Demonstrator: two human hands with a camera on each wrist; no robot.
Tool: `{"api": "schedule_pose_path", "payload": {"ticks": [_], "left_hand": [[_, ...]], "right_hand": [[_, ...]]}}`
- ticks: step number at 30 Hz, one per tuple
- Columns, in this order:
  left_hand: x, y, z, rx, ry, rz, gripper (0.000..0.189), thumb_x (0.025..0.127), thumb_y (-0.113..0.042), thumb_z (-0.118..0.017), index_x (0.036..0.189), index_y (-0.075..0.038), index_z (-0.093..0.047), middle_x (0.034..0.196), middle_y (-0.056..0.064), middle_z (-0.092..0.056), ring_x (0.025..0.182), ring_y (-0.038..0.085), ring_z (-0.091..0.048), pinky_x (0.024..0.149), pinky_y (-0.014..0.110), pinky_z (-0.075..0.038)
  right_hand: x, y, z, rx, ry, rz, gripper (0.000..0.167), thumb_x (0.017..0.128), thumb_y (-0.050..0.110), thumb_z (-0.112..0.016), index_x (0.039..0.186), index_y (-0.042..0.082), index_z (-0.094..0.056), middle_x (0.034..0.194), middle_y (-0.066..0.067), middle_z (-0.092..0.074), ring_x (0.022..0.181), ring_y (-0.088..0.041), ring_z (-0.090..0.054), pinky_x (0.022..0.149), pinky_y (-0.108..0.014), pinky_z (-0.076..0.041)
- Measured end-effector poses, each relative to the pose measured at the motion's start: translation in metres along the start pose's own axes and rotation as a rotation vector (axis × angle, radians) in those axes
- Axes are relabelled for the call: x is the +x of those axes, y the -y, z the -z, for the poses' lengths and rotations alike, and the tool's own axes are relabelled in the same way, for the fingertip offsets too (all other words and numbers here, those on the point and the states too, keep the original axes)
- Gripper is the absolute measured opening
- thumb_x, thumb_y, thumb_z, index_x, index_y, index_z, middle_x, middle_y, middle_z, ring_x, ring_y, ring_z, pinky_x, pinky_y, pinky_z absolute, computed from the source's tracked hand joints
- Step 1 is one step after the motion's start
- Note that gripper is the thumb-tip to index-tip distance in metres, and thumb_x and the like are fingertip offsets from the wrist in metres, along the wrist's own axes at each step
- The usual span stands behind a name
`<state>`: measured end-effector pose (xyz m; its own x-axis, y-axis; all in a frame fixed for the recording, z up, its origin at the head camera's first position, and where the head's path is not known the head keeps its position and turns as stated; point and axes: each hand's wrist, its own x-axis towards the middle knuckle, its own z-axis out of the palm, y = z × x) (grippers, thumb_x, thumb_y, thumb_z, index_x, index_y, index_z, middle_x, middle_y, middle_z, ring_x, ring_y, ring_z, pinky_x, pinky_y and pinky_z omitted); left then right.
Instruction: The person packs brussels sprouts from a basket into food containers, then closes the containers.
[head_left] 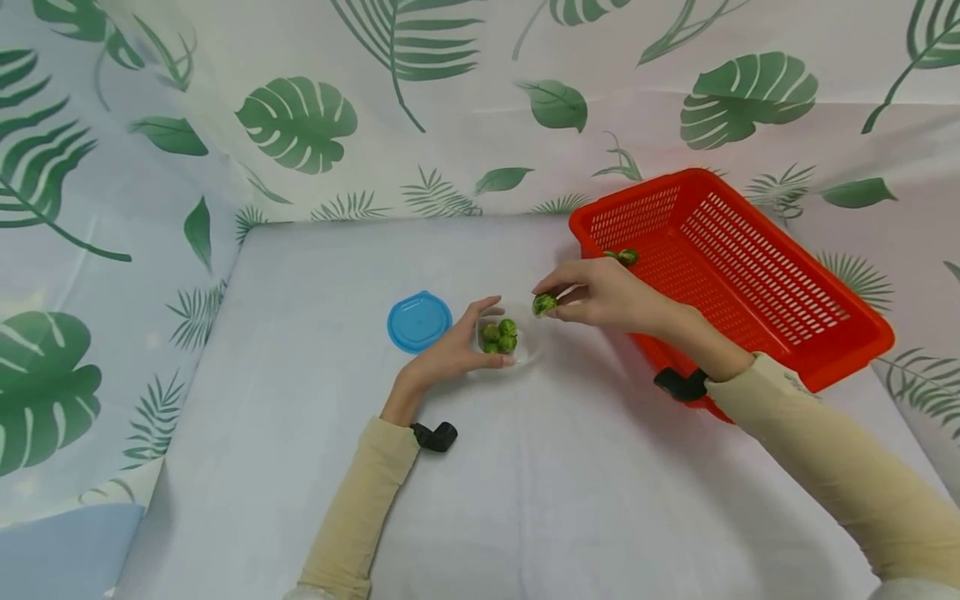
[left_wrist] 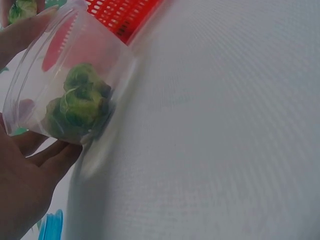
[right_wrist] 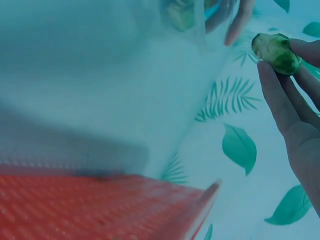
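Note:
My left hand (head_left: 459, 343) grips a clear plastic tub (head_left: 527, 354) from its left side, thumb and fingers round the wall. Several Brussels sprouts (left_wrist: 82, 105) lie in the bottom of the tub, seen through its side in the left wrist view. Just right of the tub's rim, my right hand (head_left: 600, 293) pinches one Brussels sprout (right_wrist: 276, 52) between thumb and fingertips, held up off the table. A round blue lid (head_left: 420, 322) with a small tab lies flat on the table, left of the tub and beyond my left wrist.
A red perforated plastic basket (head_left: 757, 321) stands at the right, partly under my right forearm. A couple of sprouts (head_left: 627, 257) show at its far left end. White cloth covers the table (head_left: 315, 333), and leaf-patterned sheets (head_left: 450, 108) hang behind and at the sides.

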<state>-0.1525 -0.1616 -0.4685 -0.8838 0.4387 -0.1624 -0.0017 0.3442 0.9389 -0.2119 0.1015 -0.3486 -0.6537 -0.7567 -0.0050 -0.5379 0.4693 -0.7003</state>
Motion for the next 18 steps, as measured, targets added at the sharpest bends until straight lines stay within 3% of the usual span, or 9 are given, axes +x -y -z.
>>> {"api": "schedule_pose_path", "payload": {"ticks": [8,18], "left_hand": [[0.000,0.001,0.000,-0.011,0.009,0.003,0.100,0.089,-0.033,-0.082,0.165,-0.028,-0.016,0.164,-0.001,-0.034,0.153,0.023,-0.030,0.121,0.055,-0.030],[0.000,0.000,0.001,-0.026,0.005,0.023,0.101,0.088,-0.035,-0.083,0.164,-0.033,-0.016,0.165,-0.004,-0.033,0.156,0.023,-0.026,0.122,0.056,-0.027]], "right_hand": [[0.009,-0.003,-0.016,-0.012,0.104,-0.008,0.031,0.090,-0.002,-0.076,0.121,0.000,-0.074,0.116,-0.013,-0.075,0.105,-0.029,-0.075,0.092,-0.044,-0.058],[0.018,-0.003,-0.031,-0.095,0.169,0.025,0.029,0.089,-0.003,-0.076,0.118,0.000,-0.075,0.114,-0.012,-0.075,0.104,-0.029,-0.074,0.089,-0.041,-0.060]]}}
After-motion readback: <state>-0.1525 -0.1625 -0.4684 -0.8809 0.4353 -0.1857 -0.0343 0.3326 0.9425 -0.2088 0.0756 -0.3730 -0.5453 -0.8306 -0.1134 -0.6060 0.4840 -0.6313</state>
